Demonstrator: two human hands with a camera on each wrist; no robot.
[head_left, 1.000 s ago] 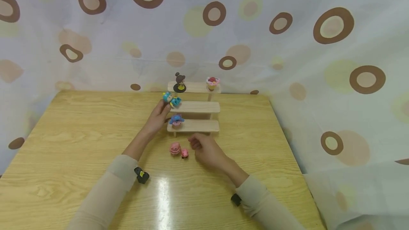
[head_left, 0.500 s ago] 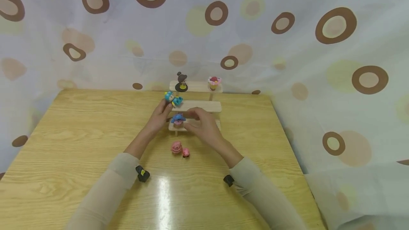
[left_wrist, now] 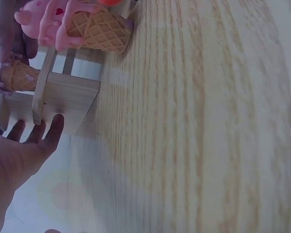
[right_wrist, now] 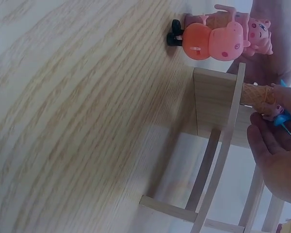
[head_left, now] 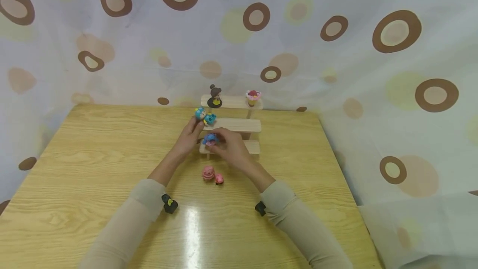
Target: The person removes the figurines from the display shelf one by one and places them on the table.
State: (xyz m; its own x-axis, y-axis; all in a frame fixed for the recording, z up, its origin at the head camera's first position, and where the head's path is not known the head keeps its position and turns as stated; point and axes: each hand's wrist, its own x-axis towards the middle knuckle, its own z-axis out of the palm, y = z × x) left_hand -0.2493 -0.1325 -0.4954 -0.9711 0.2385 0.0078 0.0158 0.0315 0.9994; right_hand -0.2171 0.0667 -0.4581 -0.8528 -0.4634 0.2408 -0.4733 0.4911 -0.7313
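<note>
At the left end of the small stepped wooden shelf (head_left: 239, 125), my left hand (head_left: 186, 138) holds a blue-hooded figurine (head_left: 201, 113) between thumb and fingers, tilted over the middle step. On the lowest step stands an ice-cream-cone figurine (head_left: 210, 138) with a blue top. My right hand (head_left: 234, 148) pinches this one from the right; in the right wrist view its waffle cone (right_wrist: 256, 96) rests on the step between the fingers. The left wrist view shows left fingertips (left_wrist: 53, 128) against the shelf's side.
In front of the shelf stand a pink cone figurine (head_left: 208, 173) and a small pig figurine (head_left: 219, 178), orange-dressed in the right wrist view. On the top step are a bun-haired figurine (head_left: 215, 96) and a sundae-like toy (head_left: 253, 97). A patterned curtain (head_left: 239, 53) hangs behind the table.
My right hand has moved up and left, from beside the pink figurines to the blue-topped cone figurine, and its fingers have closed on it. My left hand keeps its hold on the blue-hooded figurine.
</note>
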